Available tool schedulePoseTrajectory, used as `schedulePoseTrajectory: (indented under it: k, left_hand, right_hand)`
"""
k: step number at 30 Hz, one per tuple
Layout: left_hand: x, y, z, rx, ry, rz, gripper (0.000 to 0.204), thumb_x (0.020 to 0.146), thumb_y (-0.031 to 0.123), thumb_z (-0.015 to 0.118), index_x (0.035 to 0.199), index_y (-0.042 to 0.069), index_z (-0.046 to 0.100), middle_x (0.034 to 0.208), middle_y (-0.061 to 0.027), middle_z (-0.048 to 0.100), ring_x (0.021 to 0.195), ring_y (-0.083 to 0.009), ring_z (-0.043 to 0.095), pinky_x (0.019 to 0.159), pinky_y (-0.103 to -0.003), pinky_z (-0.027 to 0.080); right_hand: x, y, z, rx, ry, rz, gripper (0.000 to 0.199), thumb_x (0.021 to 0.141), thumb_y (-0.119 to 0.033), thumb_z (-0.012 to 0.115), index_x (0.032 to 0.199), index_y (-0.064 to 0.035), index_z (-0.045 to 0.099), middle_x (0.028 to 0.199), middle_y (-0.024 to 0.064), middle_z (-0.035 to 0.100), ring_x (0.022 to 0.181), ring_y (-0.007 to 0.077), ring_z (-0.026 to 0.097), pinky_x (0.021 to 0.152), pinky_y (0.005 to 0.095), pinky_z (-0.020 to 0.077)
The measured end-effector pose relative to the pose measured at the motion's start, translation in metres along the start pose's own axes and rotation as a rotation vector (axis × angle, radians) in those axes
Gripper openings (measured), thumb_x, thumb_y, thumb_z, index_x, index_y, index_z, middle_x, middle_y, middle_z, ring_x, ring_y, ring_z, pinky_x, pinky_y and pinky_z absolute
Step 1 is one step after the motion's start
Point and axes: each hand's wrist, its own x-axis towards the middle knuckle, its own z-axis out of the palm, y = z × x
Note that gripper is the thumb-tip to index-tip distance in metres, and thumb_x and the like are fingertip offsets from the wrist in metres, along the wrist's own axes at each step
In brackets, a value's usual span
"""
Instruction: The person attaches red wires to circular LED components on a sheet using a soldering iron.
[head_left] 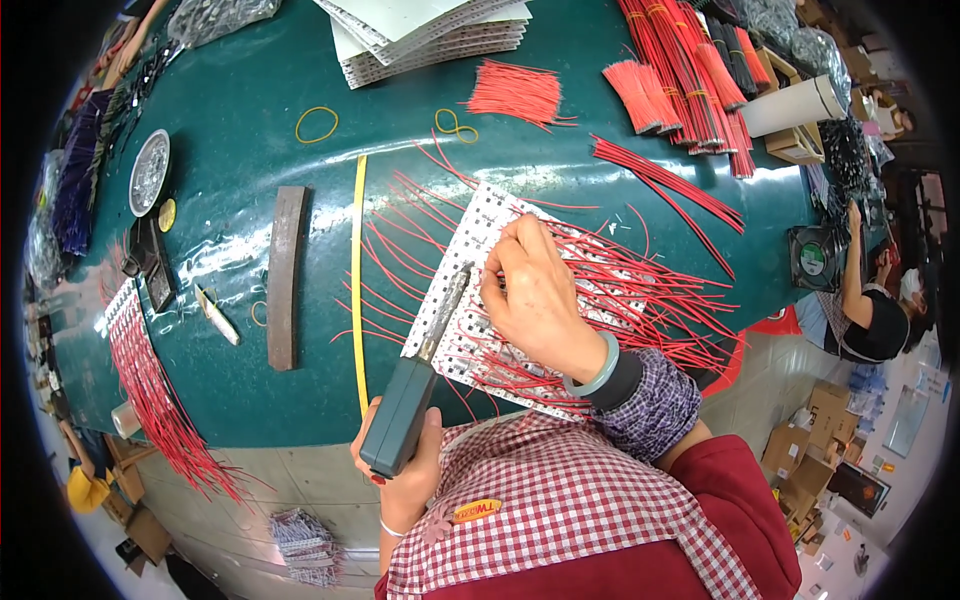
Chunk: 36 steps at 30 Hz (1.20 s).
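My left hand is wrapped round the dark green-grey body of a soldering gun. Its long metal tip lies over a white circuit board panel dotted with small dark parts. Above that panel my right hand is closed in a pinch, close to the tip. What its fingertips hold is hidden from view. Many thin red wires run out from the panel to the right, passing under and beside the right hand. More stick out at its left edge. The panel rests tilted on the green tabletop, near my apron.
Left of the panel are a yellow strip, a dark bar, a knife-like tool, a metal dish and a wired panel. Stacked white panels and red wire bundles stand behind. A fan sits far right.
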Motion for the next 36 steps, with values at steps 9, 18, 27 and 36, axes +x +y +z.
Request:
schedulePoseTrajectory:
  k: [9,18,27,36]
  left_hand:
    - [0.000,-0.001,0.001,-0.034,-0.001,-0.035,0.020,0.075,-0.002,0.078,0.092,-0.006,0.068,0.081,-0.0121,0.064,0.062,-0.0229,0.061,0.056,-0.032,0.047]
    - [0.001,0.000,-0.001,-0.030,-0.013,-0.043,0.020,0.076,-0.002,0.077,0.093,-0.006,0.067,0.082,-0.0118,0.064,0.063,-0.0223,0.060,0.057,-0.032,0.047]
    - [0.001,-0.001,0.000,-0.046,-0.001,-0.055,0.021,0.075,-0.003,0.078,0.094,-0.006,0.068,0.085,-0.0129,0.066,0.066,-0.0225,0.063,0.060,-0.031,0.049]
    - [0.000,0.003,0.001,-0.071,-0.037,-0.091,0.021,0.075,-0.006,0.077,0.094,-0.006,0.069,0.089,-0.0146,0.068,0.071,-0.0231,0.065,0.063,-0.031,0.050]
  right_hand:
    - [0.001,0.002,0.000,0.001,0.000,-0.018,0.010,0.079,-0.003,0.066,0.083,0.0042,0.059,0.102,0.0174,0.052,0.096,0.0351,0.055,0.075,0.0456,0.0508]
    - [0.003,-0.001,-0.002,-0.004,-0.048,-0.002,0.012,0.078,-0.003,0.067,0.083,0.0051,0.059,0.101,0.0185,0.051,0.098,0.0363,0.054,0.079,0.0458,0.0499]
    - [0.006,0.008,-0.003,0.041,-0.061,-0.063,0.010,0.077,0.004,0.066,0.081,0.0040,0.057,0.097,0.0172,0.051,0.095,0.0352,0.055,0.081,0.0427,0.0467]
    - [0.010,0.002,-0.008,0.053,-0.128,-0.045,0.007,0.079,0.004,0.063,0.082,0.0084,0.058,0.100,0.0204,0.052,0.097,0.0385,0.055,0.082,0.0472,0.0492]
